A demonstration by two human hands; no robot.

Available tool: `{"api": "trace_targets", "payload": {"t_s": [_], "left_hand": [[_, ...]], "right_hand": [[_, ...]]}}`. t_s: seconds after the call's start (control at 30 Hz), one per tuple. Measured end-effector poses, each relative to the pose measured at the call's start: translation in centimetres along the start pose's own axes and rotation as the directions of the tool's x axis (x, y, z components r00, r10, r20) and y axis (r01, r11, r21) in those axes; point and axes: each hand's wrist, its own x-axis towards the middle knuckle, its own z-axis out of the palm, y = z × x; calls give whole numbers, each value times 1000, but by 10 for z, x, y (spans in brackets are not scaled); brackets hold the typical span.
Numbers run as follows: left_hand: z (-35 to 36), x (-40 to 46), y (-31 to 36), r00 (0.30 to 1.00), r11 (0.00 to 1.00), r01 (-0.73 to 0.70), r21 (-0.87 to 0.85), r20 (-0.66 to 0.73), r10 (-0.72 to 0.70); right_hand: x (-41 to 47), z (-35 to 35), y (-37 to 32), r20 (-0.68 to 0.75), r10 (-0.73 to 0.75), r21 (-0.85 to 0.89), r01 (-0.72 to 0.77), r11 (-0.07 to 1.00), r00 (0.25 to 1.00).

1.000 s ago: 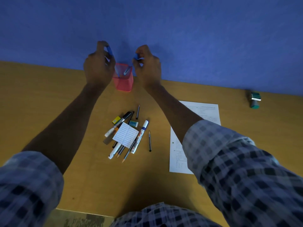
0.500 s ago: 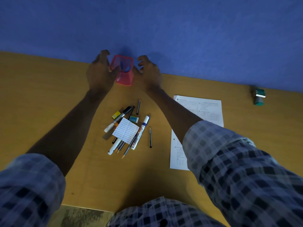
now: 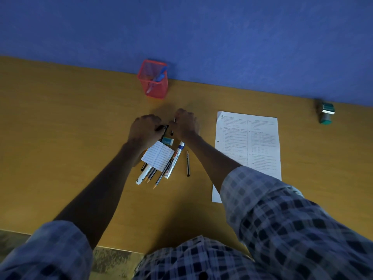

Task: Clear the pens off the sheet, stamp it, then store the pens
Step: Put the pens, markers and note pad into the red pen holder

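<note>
A red mesh pen cup (image 3: 154,88) stands against the blue wall with two blue pens (image 3: 158,76) inside. Below it lies a pile of pens, markers and pencils (image 3: 161,168) on the wooden desk, partly under a small printed card (image 3: 157,155). My left hand (image 3: 145,129) is curled over the top of the pile, fingers on a black marker (image 3: 163,128). My right hand (image 3: 185,123) is closed around a thin black pen (image 3: 172,129) beside it. The printed sheet (image 3: 250,146) lies to the right, with no pens on it. A green stamp (image 3: 326,113) sits far right.
A small teal eraser (image 3: 168,141) lies just under my hands. A lone pencil (image 3: 188,162) lies between the pile and the sheet. The desk's near edge (image 3: 113,247) runs along my lap, and the wall bounds the far side.
Both hands dropped the blue pens into the red cup, then came back down to the top of the pile and closed on a black marker and a thin black pen.
</note>
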Motion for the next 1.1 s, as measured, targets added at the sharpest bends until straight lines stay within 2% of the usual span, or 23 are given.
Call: {"api": "trace_targets", "payload": {"t_s": [0.27, 0.5, 0.7, 0.83, 0.93, 1.0, 1.1], "left_hand": [[2, 1, -1, 999, 999, -45, 18, 3, 45], [-33, 13, -1, 977, 983, -21, -182, -210, -18], [-90, 34, 6, 847, 957, -161, -240, -531, 10], [-127, 54, 11, 740, 927, -249, -281, -673, -5], [-145, 68, 16, 669, 893, -356, -275, -742, 38], [-149, 76, 18, 659, 887, -382, -261, -749, 63], [-142, 85, 17, 683, 893, -380, -242, -725, 94]], "right_hand": [[-2, 9, -1, -34, -45, -46, 43, 998, 998], [8, -14, -3, -118, -113, 310, 145, 940, 987], [21, -57, -25, -309, -128, 472, 269, 839, 942], [37, -74, -40, -441, -183, 457, 396, 797, 879], [47, -81, -50, -489, -215, 389, 432, 813, 845], [52, -84, -55, -490, -241, 313, 427, 848, 838], [59, -85, -61, -471, -259, 214, 394, 894, 843]]}}
